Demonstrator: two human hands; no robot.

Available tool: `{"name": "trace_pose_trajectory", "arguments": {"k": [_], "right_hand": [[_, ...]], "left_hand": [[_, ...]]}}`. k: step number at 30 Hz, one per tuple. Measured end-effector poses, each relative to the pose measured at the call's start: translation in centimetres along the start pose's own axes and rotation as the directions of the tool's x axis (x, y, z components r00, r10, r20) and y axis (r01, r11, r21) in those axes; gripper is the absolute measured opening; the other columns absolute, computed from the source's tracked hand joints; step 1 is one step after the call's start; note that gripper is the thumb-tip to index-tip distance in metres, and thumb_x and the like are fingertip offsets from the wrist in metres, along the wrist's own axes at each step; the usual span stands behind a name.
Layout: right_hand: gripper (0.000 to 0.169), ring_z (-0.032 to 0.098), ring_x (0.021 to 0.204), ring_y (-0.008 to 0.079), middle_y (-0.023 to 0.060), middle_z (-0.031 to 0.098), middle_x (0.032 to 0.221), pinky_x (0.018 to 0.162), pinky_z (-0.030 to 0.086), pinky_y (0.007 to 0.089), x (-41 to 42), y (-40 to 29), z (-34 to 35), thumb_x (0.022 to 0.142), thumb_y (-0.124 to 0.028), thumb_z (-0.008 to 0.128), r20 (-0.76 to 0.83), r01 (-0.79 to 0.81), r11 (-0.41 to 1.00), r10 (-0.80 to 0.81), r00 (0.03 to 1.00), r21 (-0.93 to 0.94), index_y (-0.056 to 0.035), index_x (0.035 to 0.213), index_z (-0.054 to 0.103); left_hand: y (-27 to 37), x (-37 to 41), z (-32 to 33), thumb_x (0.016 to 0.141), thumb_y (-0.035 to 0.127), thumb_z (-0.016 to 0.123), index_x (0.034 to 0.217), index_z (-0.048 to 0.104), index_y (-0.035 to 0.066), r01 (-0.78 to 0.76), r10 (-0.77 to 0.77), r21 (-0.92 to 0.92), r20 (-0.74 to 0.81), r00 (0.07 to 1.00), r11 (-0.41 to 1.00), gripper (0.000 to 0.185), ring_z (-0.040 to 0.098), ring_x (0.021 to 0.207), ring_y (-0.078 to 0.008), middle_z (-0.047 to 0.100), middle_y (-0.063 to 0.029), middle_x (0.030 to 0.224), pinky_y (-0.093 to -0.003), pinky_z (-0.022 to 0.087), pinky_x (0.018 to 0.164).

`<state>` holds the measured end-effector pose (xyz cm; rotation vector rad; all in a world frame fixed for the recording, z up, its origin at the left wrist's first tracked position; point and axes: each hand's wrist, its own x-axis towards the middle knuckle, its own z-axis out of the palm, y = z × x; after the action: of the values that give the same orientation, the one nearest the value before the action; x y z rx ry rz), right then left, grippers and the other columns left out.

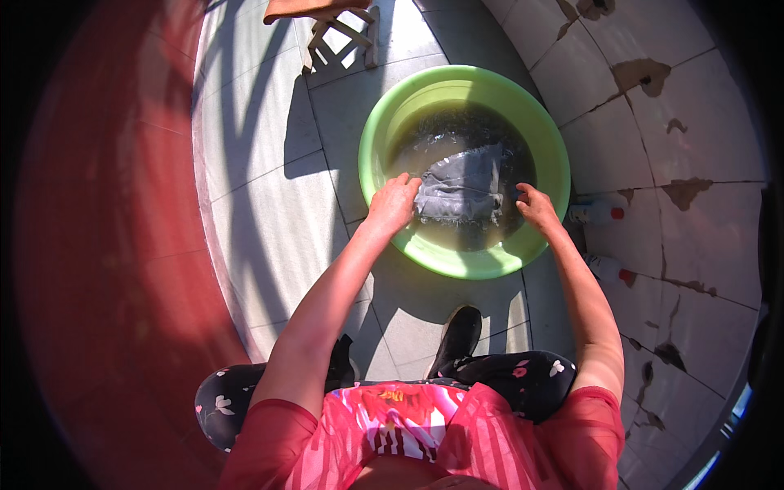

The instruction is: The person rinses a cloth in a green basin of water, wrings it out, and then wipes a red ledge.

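Observation:
A light green plastic basin (484, 267) stands on the floor before me, holding murky grey-brown water (429, 138). In it lies a wet, wrinkled grey cloth (459, 184) with frayed edges, partly above the surface. My left hand (395, 201) is over the basin's left side, its fingertips at the cloth's left edge; whether they grip it I cannot tell. My right hand (536, 207) hovers inside the right rim with fingers bent and apart. Nothing shows in it, and a gap of water separates it from the cloth.
Two white bottles with red caps, an upper bottle (591, 213) and a lower bottle (603, 268), are by the chipped tiled wall (618, 147) on the right. A small wooden stool (343, 37) stands beyond the basin, over grey floor tiles (275, 202). A red surface (122, 214) borders the left.

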<state>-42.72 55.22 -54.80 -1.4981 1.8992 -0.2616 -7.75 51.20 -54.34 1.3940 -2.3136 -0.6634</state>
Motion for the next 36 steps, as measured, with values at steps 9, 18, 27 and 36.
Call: {"name": "trace_pose_trajectory", "arguments": {"k": [9,18,27,36], "right_hand": [[0.037,0.059,0.104,0.0345,0.0186,0.062,0.108,0.086,0.048,0.042,-1.5,-4.4,7.4,0.079,-0.019,0.065,0.151,0.512,0.853,-0.495,0.856,-0.103,-0.0047,0.113,0.062],[0.031,0.065,0.09,0.0288,0.012,0.068,0.094,0.078,0.049,0.0392,-0.9,-3.0,6.6,0.079,-0.028,0.064,0.621,0.353,0.93,-0.218,0.753,-0.101,-0.0093,0.103,0.067],[0.073,0.04,0.128,0.0381,0.0213,0.038,0.141,0.103,0.039,0.0424,1.7,-3.9,2.2,0.074,-0.025,0.072,-0.001,0.159,0.975,-0.161,0.987,-0.156,-0.0141,0.139,0.041],[0.052,0.06,0.099,0.0361,0.015,0.059,0.119,0.084,0.049,0.0383,-1.1,-2.9,8.7,0.069,-0.007,0.067,0.478,0.483,0.874,-0.404,0.78,-0.05,-0.0101,0.12,0.057]], "left_hand": [[-0.5,-0.1,-2.1,0.08,0.01,0.061,0.096,0.063,0.008,0.0,0.0,0.003,-0.063,0.998,1.0,0.016,0.061,0.085,-0.0291,0.065,-0.0099,0.087,-0.0419,0.049,0.077],[-0.2,-0.6,-1.5,0.078,0.013,0.062,0.074,0.062,0.011,-0.126,0.145,0.189,-0.093,0.985,0.974,0.004,0.059,0.071,-0.0237,0.06,-0.0042,0.067,-0.0375,0.047,0.068],[0.0,-0.5,-1.6,0.076,0.014,0.062,0.071,0.062,0.011,-0.095,0.115,0.196,-0.094,0.989,0.976,0.005,0.059,0.071,-0.0231,0.061,-0.0037,0.068,-0.0367,0.047,0.068],[0.3,-0.4,-1.7,0.077,0.018,0.064,0.075,0.066,0.012,-0.07,0.08,0.243,-0.03,0.996,0.967,0.006,0.059,0.071,-0.0229,0.063,-0.0028,0.068,-0.0369,0.048,0.069]]}}
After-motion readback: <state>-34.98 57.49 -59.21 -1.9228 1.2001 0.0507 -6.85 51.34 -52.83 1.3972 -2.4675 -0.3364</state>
